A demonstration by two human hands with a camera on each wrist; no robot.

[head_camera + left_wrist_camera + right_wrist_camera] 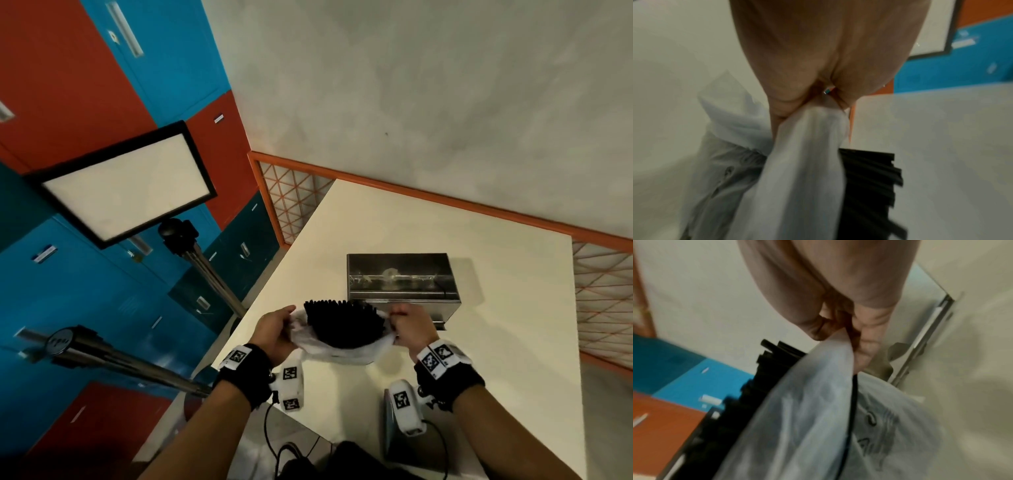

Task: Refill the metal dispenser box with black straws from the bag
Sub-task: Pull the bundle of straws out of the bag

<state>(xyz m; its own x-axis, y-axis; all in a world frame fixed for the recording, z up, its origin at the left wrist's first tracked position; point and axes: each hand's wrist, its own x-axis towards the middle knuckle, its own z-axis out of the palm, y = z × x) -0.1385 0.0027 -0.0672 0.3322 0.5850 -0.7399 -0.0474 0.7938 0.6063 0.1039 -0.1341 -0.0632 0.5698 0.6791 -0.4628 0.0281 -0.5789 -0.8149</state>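
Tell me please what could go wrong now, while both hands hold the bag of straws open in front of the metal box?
The black straws stick far out of the plastic bag; if it tips, they may slide onto the table. The left hand and right hand only pinch thin edges, which could slip or tear. The metal dispenser box is near; the bag could bump it.

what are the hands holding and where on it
Both grip the plastic bag of black straws at its opened mouth: left hand on the left edge, right hand on the right edge.
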